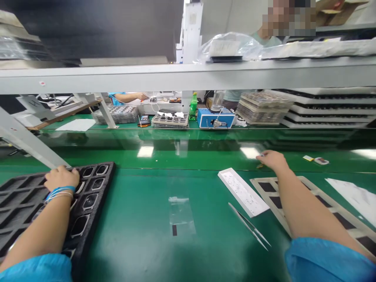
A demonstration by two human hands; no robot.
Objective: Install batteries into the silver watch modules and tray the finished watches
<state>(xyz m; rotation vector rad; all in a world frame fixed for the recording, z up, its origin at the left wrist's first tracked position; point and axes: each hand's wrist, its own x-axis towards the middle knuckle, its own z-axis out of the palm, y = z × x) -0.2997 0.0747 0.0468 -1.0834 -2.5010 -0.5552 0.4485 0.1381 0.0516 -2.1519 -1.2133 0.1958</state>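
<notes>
We had 2 arms (308,205) outstretched: left hand (62,178) curled at the black tray (102,197), right hand (273,159) palm-down beyond the white box (257,211); whether either gripped anything, we couldn't tell.

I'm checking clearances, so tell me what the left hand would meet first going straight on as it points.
Most likely the slanted white post, whose lower end shows just beyond the left hand; the depth between them is unclear.

Blue sleeves (320,259), blue-and-white wristbands (61,190)
</notes>
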